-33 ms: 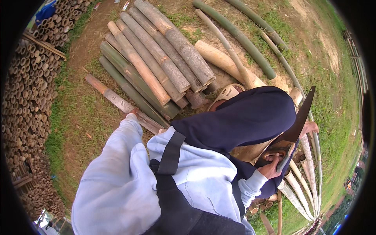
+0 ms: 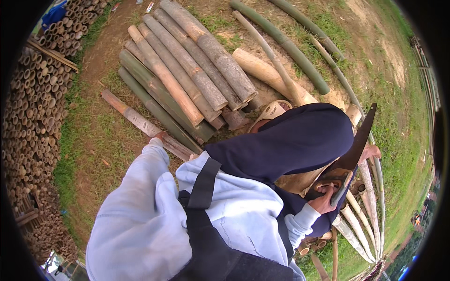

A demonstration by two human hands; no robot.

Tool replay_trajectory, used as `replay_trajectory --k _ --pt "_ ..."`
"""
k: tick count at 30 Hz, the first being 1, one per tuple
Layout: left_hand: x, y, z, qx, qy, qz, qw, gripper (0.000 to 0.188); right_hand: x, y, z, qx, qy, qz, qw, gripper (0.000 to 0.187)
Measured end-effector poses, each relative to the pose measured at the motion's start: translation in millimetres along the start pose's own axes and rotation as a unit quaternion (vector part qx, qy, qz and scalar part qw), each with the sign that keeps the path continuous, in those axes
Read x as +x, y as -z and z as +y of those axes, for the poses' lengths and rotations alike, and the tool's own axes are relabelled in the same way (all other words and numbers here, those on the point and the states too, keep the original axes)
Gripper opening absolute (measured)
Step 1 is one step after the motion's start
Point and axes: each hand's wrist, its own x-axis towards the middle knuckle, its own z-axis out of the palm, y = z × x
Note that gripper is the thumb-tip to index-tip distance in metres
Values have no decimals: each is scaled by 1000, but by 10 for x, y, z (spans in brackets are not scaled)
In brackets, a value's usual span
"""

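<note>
The right hand (image 2: 323, 199) sits low at the right, its pale blue sleeve cuff bent back toward the body, and its grip is closed round the wooden handle of a long, dark, curved steel blade (image 2: 356, 140). The blade rises steeply from the fist, tip up and leaning slightly right, its flat face dull and its edge thin. It stands just beside the person's dark navy trouser knee (image 2: 290, 140), over a pale, split piece of bamboo (image 2: 300, 180) that shows under the knee.

The left hand cannot be seen: the left arm, in the same loose pale blue cloth, stretches up and left, and its end lies near a reddish-brown bamboo pole (image 2: 140, 122) on the ground, so the state of that grip cannot be told.

Beyond, a stack of thick grey-green bamboo poles (image 2: 187, 70) lies side by side on grass and bare earth, smooth and jointed. A wall of cut bamboo ends (image 2: 33, 122) curves along the left.
</note>
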Motion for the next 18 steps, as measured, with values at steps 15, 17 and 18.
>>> replay_trajectory --k 15,17,18 --pt "914 -63 -454 89 -86 -5 992 107 -170 -305 -206 7 -21 -8 1000 14" --pt "1317 429 -230 145 -189 32 971 108 -129 -338 -38 54 -28 -29 998 11" --pt "1396 445 -93 182 -158 38 970 109 -124 -342 -37 58 -25 -29 998 9"
